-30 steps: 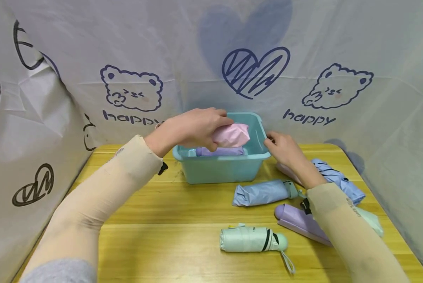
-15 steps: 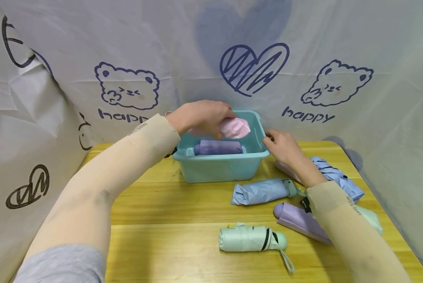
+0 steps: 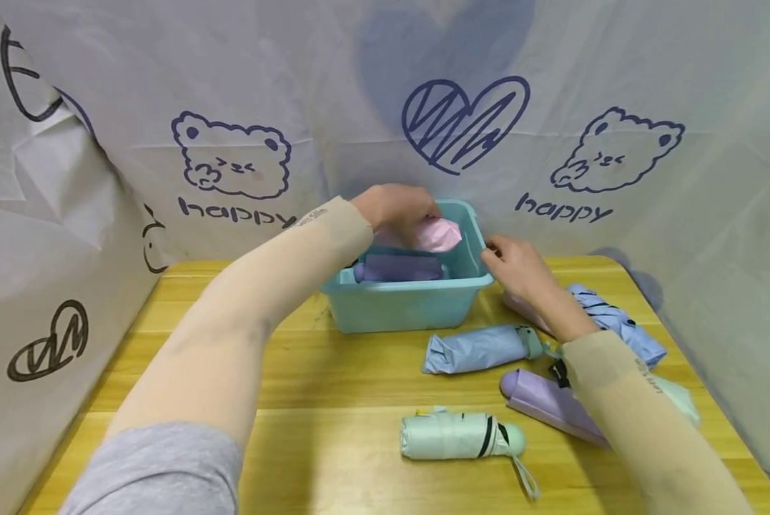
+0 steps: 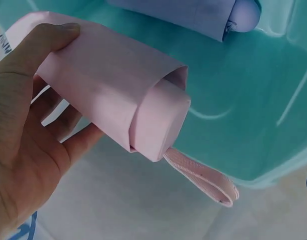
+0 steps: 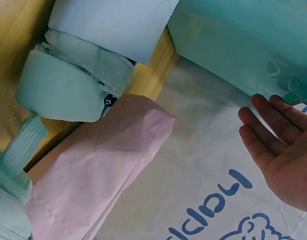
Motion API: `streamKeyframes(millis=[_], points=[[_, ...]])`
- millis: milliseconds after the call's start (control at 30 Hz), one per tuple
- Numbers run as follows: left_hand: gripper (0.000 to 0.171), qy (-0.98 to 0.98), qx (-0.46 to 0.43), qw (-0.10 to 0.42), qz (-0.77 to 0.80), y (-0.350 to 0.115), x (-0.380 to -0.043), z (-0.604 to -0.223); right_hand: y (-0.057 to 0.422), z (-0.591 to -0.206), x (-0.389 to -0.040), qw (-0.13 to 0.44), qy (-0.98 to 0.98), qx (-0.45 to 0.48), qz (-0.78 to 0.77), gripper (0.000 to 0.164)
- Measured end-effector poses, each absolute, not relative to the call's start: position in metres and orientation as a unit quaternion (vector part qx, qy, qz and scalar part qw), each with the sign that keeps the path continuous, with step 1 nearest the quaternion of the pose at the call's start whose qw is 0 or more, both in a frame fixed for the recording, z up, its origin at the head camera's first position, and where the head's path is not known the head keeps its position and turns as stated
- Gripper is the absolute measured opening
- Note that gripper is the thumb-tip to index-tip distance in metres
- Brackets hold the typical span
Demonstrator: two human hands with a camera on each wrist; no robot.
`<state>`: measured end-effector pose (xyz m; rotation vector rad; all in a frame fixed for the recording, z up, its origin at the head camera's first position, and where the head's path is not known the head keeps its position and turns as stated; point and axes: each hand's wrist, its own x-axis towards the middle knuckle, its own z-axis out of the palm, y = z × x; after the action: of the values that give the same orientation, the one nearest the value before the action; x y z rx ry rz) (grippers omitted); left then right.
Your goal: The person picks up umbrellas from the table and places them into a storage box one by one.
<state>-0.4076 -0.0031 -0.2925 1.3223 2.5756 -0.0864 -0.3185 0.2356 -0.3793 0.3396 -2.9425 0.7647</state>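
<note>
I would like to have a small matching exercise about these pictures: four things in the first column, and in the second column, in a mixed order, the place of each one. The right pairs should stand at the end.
Column one
1. Pink umbrella with looped strap
2. Dark purple umbrella
3. Mint umbrella with hanging cord
4. Right hand

Column two
A. Lying inside the basin
B. At the basin's right-hand rim
C. Held by the left hand
D. Lying on the wooden table

Right pairs: 1-C, 2-A, 3-D, 4-B
</note>
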Motion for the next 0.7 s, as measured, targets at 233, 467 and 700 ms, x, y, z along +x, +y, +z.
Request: streamKeyframes(millis=[233,467,700], points=[[0.038,0.88,0.448,0.146,-0.063,0.007,-0.413,-0.309,0.235,-0.38,-0.318,0.037,-0.963,0.113,0.24,0.046],[0.036,0.893,0.412,0.162,-0.075,0.011,-0.414,-0.317,0.236,-0.378,-0.319,0.038,-0.964,0.113,0.239,0.048],[0.03,0.902,0.393,0.153,-0.088,0.008,-0.416,-0.328,0.237,-0.378,-0.319,0.032,-0.962,0.113,0.247,0.047]])
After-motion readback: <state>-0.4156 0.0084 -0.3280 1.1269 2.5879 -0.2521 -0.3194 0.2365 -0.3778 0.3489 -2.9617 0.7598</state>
